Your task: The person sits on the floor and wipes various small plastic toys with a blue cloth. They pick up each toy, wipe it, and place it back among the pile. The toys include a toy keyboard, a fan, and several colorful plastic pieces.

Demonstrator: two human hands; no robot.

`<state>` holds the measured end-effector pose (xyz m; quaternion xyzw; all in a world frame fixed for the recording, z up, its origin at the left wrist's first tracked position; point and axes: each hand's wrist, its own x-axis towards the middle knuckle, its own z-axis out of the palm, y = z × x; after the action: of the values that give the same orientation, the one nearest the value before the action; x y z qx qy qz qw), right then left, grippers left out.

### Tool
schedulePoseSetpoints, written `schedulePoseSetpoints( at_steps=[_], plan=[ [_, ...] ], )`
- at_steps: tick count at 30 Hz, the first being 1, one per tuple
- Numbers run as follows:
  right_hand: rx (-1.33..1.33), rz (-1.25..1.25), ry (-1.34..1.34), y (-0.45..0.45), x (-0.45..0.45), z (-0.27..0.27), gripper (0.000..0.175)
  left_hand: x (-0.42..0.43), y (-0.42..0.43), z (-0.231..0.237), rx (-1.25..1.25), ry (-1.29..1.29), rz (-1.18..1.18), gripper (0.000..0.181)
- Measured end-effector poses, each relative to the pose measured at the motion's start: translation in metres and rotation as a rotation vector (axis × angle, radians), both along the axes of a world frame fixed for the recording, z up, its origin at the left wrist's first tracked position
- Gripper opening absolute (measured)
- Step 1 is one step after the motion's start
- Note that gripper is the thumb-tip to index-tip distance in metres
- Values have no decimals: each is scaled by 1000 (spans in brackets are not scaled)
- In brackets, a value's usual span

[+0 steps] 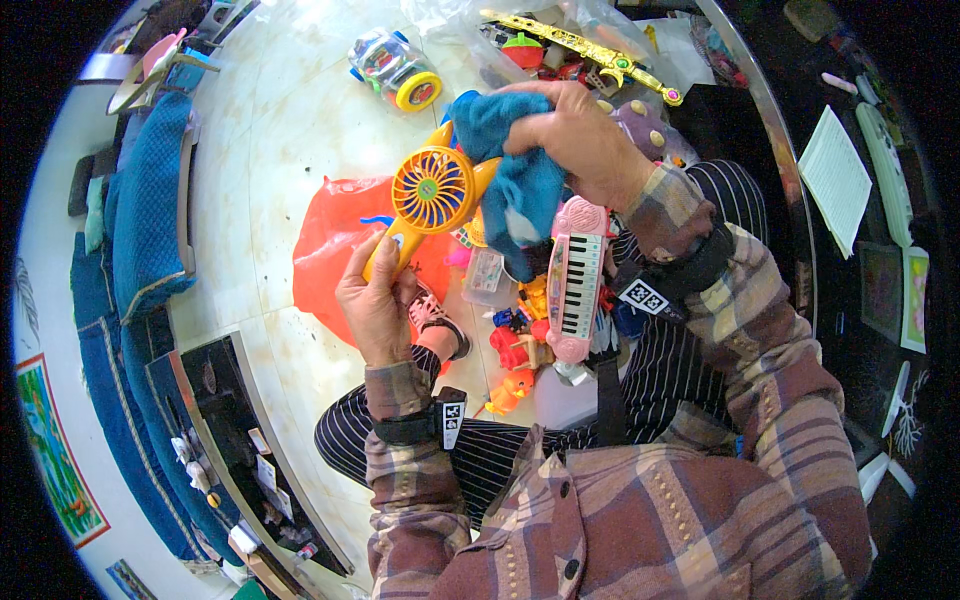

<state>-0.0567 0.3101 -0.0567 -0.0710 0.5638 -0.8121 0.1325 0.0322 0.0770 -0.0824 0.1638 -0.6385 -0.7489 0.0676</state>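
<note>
My left hand [381, 300] grips the handle of a yellow plastic toy [433, 189] with a round, fan-like grille. My right hand [574, 139] holds a blue cloth [517, 169] against the toy's upper right side, covering part of it. Beneath the cloth, a pink toy keyboard [577, 285] stands over my lap. Left of the keyboard are a clear plastic box [489, 277], red and yellow small toys and an orange toy duck [511, 391]. A red plastic bag [330, 262] lies on the floor behind my left hand.
A clear toy jar with yellow wheels [394, 71] stands on the tiled floor ahead. A golden toy sword [585, 51] lies over bagged toys at the top. A purple plush toy [641, 127] is beyond my right hand. Blue sofas [154, 210] and a dark low table [259, 450] stand left.
</note>
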Motion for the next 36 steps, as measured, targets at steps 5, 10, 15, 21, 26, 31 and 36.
schedulePoseSetpoints(
  at_steps=[5, 10, 15, 21, 26, 31, 36],
  plan=[
    [-36, -142, -133, -5, -10, -4, 23, 4, 17, -3, -11, 0, -33, 26],
    [46, 44, -85, -15, -5, -7, 25, 8, 23, -7, -41, 89, 5, 22],
    [-452, 57, -242, -7, -13, -6, 22, 4, 12, -6, 142, 143, 157, 26],
    [-561, -65, -401, -25, -10, -27, 31, 7, 22, -15, 528, 79, 74, 30],
    [526, -192, 760, -39, 14, -34, 58, 12, 44, -13, 630, 58, -207, 31],
    [-44, 112, 231, -68, 41, -19, 39, 8, 48, 16, 678, -18, -42, 29],
    [141, -50, 413, -79, 38, -9, 44, 8, 38, 12, 969, -42, -165, 30]
  ],
)
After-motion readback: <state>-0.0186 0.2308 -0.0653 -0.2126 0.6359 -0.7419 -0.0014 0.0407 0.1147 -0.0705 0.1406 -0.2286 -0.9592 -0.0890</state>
